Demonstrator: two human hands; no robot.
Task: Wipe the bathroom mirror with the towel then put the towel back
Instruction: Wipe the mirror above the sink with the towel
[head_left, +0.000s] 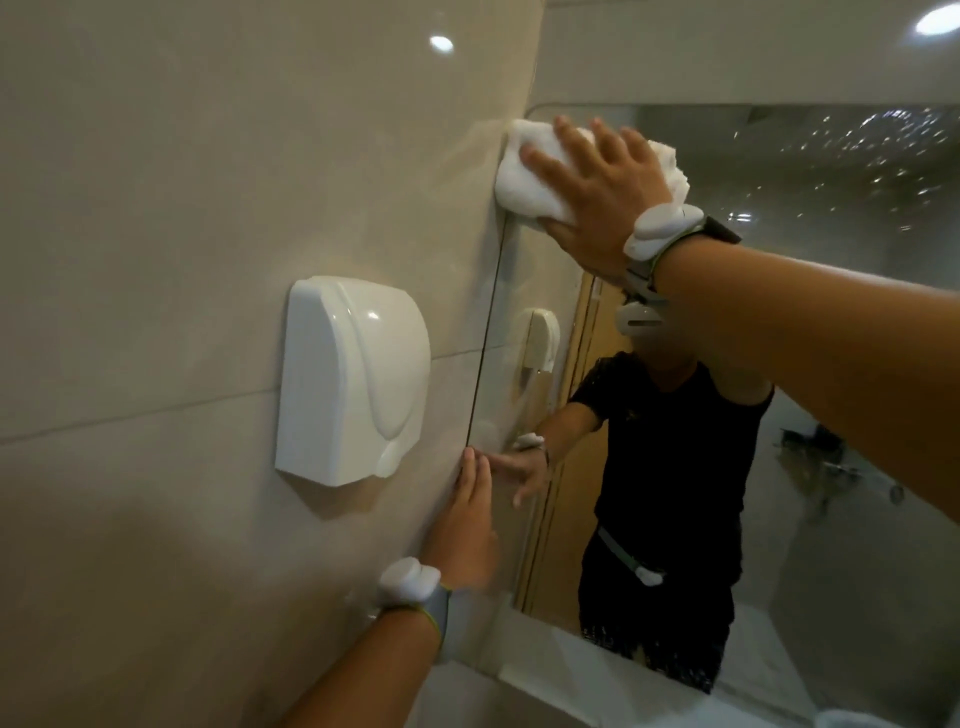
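The bathroom mirror (810, 322) fills the right of the view, its left edge meeting the beige tiled wall. A bunched white towel (524, 179) is pressed flat against the mirror's top left corner, partly over the wall. My right hand (597, 192) lies spread over it, fingers pointing left, holding it to the glass. My left hand (467, 519) rests lower down with straight fingers on the mirror's left edge, holding nothing. Both wrists wear white bands. The mirror reflects a person in black clothing.
A white hand dryer (353, 379) is mounted on the wall (156, 208) just left of the mirror, between my two hands. A pale counter or basin edge (545, 675) runs below the mirror at the bottom of the view.
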